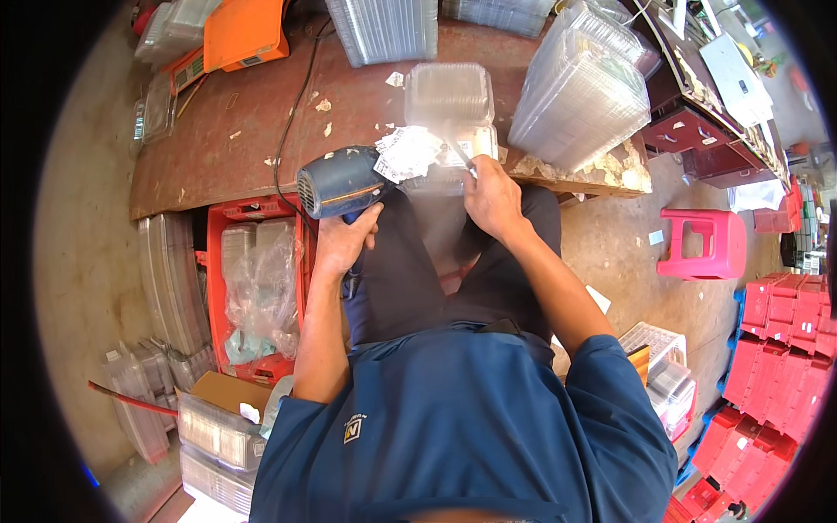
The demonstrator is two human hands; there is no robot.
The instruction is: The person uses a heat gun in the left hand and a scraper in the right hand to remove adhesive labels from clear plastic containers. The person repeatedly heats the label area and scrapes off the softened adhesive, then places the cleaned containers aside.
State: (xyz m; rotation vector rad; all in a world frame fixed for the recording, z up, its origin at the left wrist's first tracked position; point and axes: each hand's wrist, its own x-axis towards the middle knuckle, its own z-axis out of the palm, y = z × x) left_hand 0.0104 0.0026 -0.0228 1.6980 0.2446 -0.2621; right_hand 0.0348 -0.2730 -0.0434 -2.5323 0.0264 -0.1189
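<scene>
My left hand (348, 240) grips the handle of a dark blue hair dryer (341, 182) over my lap. A crumpled bunch of white printed labels (410, 154) covers its nozzle end, which faces the containers. In my right hand (495, 197) is a thin metal blade-like tool (463, 155), its tip at a white label on a clear plastic clamshell container (485, 140). That container rests at the table's near edge, its lid (448, 95) tilted back towards the far side. Whether the label's edge is lifted is too blurred to tell.
Clear container stacks (582, 98) stand on the worn red-brown table (229, 150), beside a dryer cord (296, 111) and an orange scale (242, 33). A red crate (217, 294) with containers sits at left. A pink stool (703, 244) and red crates (778, 366) stand right.
</scene>
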